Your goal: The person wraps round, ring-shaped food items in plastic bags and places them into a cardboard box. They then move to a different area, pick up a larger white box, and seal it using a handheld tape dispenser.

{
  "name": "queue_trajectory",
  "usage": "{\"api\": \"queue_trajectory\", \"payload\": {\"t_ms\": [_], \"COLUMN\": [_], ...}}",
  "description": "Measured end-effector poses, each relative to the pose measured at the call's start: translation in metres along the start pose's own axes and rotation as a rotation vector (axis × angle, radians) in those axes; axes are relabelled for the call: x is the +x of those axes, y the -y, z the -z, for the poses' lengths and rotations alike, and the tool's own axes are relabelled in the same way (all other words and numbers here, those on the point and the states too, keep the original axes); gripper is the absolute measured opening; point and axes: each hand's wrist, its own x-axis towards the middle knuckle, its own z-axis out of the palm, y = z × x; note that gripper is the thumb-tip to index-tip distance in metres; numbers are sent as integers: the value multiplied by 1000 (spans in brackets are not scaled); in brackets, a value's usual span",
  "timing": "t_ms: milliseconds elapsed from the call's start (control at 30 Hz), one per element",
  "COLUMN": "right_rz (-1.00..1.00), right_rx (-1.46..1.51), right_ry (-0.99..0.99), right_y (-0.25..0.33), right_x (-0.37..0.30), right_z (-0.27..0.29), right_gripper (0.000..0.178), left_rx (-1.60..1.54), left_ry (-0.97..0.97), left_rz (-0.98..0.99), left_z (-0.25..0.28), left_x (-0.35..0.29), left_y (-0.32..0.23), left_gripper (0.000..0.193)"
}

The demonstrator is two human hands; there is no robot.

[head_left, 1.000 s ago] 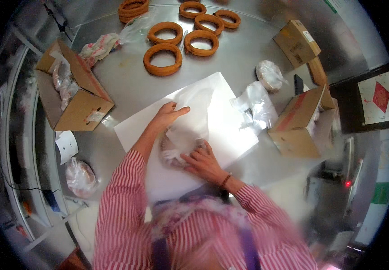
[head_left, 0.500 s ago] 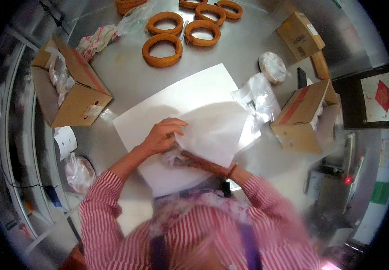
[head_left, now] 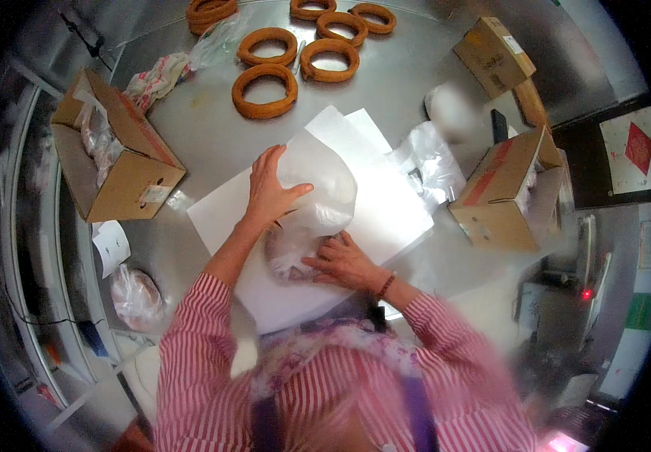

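White paper sheets (head_left: 386, 218) lie in front of me on the metal table. On them rests a clear plastic bag (head_left: 295, 252) with something inside that I cannot make out. A whitish, rounded translucent piece (head_left: 325, 181) bulges just beyond the bag; whether it is film or curled paper is unclear. My left hand (head_left: 269, 188) lies against its left side, thumb and fingers spread apart. Lower and to the right, my right hand (head_left: 344, 264) touches the bag's right side with fingers stretched out. Neither hand is closed round anything.
Several brown rings (head_left: 265, 90) lie at the back. Open cardboard boxes with plastic-wrapped contents stand left (head_left: 126, 181) and right (head_left: 491, 188). A crumpled clear bag (head_left: 431, 162) lies right of the paper, a wrapped round item (head_left: 136, 294) at left.
The lifted paper sheet now lies lower, uncovering the plastic bag. My left hand moved farther away and opened. My right hand came out from under the sheet onto the bag.
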Motion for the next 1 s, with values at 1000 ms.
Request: {"api": "queue_trajectory", "payload": {"t_ms": [1000], "right_rz": [-16], "right_rx": [-61], "right_ry": [19], "right_y": [0], "right_x": [-5], "right_z": [-13], "right_gripper": [46], "left_rx": [366], "left_ry": [320], "left_rz": [-498], "left_z": [-13], "left_x": [-78], "left_y": [-8], "left_gripper": [27]}}
